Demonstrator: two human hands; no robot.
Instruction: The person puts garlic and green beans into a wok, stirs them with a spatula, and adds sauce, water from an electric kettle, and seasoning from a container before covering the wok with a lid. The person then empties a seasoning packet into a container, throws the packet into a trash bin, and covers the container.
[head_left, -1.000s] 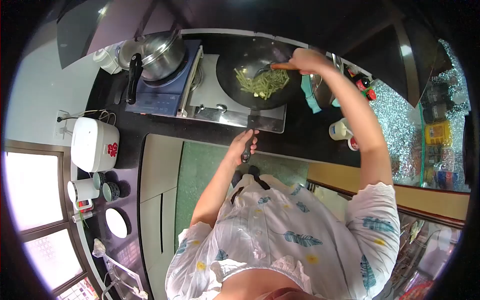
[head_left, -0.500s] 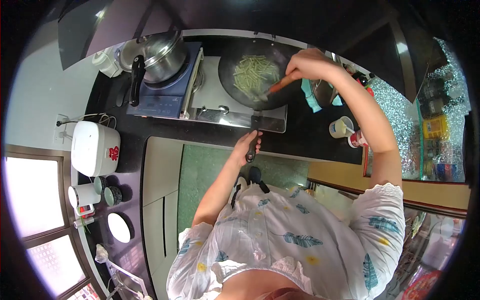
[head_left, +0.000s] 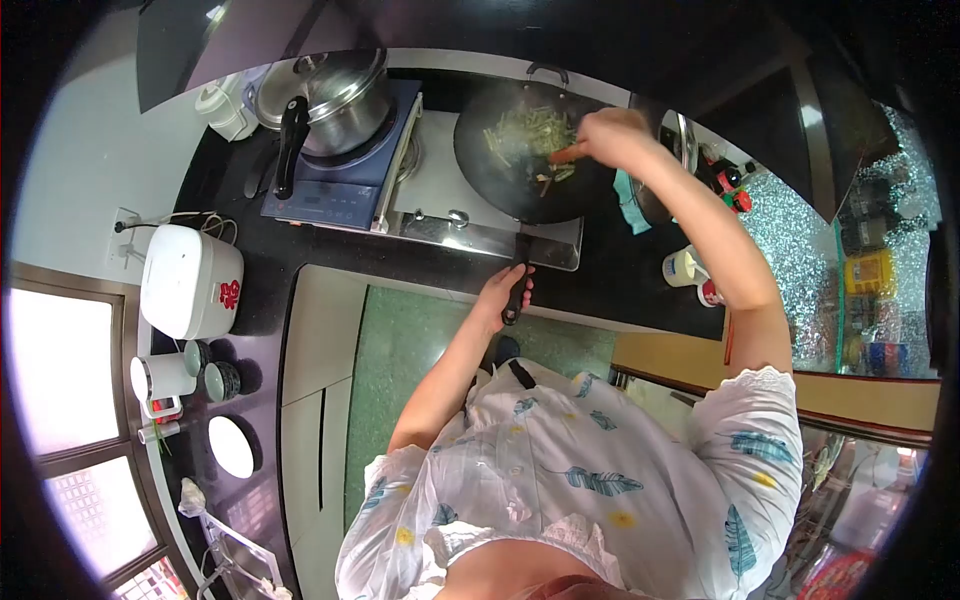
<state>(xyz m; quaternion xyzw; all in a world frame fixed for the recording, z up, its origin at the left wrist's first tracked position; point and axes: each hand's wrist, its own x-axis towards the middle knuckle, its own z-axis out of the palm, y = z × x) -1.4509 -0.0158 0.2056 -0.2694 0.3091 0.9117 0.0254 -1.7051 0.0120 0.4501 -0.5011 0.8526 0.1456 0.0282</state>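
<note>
A dark wok (head_left: 510, 195) sits on the stove, with steam over the cut green pieces, which look like green beans (head_left: 528, 133), inside it. My left hand (head_left: 497, 298) is wrapped round the wok's long black handle (head_left: 516, 300), near the counter's front edge. Above the wok's right rim, my right hand (head_left: 612, 138) is closed on a spatula with a reddish-brown wooden handle (head_left: 568, 154). The spatula's lower end reaches in among the beans, blurred by steam and motion. A few pieces lie apart toward the wok's near side.
Left of the wok, a steel pressure cooker (head_left: 345, 110) stands on a blue induction cooker (head_left: 320, 200). A lid (head_left: 652, 195) and teal cloth (head_left: 630, 205) lie at the right, near a pale tub (head_left: 680, 267). A white rice cooker (head_left: 190, 285) and a plate (head_left: 231, 447) occupy the left counter.
The spatula has swept through the beans, which are now bunched toward the wok's far side with a few scattered nearer. My left hand keeps its hold on the handle. The view has shifted slightly.
</note>
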